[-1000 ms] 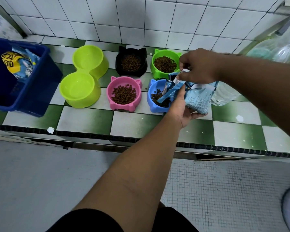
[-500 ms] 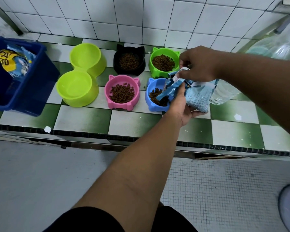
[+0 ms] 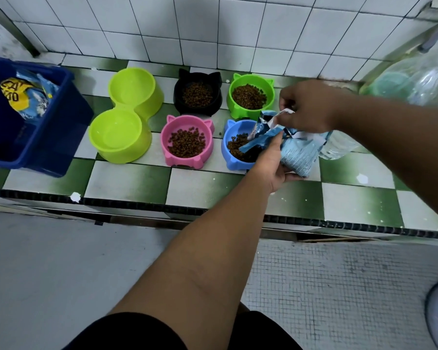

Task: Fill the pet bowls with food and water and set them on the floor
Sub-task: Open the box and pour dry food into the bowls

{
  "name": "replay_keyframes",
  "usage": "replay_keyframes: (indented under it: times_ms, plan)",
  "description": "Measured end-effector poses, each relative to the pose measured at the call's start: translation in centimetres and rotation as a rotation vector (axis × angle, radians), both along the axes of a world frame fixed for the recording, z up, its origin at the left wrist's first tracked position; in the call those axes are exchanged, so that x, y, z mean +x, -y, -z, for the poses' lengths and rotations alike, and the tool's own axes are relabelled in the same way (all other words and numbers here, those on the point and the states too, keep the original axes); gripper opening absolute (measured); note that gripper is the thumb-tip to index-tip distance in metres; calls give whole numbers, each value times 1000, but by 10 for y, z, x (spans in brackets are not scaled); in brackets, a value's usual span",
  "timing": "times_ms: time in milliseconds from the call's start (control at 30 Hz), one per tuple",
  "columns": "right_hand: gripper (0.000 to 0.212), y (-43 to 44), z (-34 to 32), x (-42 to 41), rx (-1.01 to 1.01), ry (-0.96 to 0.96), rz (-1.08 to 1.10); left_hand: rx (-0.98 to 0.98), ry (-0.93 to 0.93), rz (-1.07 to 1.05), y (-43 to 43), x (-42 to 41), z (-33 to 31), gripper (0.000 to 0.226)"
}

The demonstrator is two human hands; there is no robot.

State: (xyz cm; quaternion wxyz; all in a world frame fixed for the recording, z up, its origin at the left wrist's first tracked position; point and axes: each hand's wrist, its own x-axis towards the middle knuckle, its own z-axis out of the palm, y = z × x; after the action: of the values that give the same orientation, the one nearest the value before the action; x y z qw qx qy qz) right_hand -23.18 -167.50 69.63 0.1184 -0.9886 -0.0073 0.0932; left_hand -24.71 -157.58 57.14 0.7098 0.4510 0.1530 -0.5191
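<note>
A light blue food bag (image 3: 299, 155) is tilted over the blue cat-eared bowl (image 3: 232, 157), which holds kibble. My left hand (image 3: 271, 165) grips the bag from below and the side. My right hand (image 3: 306, 107) pinches the bag's torn top edge. The pink bowl (image 3: 187, 141), the black bowl (image 3: 197, 94) and the green bowl (image 3: 250, 96) each hold kibble. An empty lime double bowl (image 3: 127, 114) stands to their left. All sit on a green and white checkered ledge (image 3: 127, 183).
A dark blue bin (image 3: 33, 147) with a yellow and blue food bag inside stands at the ledge's left end. A clear plastic bottle (image 3: 339, 145) lies behind the bag, and clear plastic wrapping (image 3: 415, 82) sits at the far right. Grey floor lies below.
My right hand has lifted the bag's torn top a little higher and to the right. The bag stays over the blue bowl, and the bowls have not moved.
</note>
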Motion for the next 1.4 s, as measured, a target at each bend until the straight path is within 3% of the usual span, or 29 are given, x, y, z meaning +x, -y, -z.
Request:
replay_keyframes:
  times_ms: [700,833,900,1100,1133,1233,1300,1400]
  plan:
    - [22,1,28,-82,515,454,395,179,363,93,-38,2,-16,59]
    - [18,-7,26,-90,665,496,433,188,442,116,-56,10,-25,35]
    - [20,-9,28,-92,727,517,451,180,466,128,-63,13,-31,36]
    - [41,-21,33,-99,888,604,527,189,565,119,-80,20,-43,13]
    - [45,-24,30,-100,930,613,535,192,594,106,-83,22,-44,15]
    - [64,-29,31,-102,988,570,568,221,675,139,-93,28,-47,48]
    - [73,-33,36,-104,1024,495,553,211,752,163,-99,34,-49,53]
    - [57,-33,44,-108,1052,424,559,216,800,199,-111,41,-58,62]
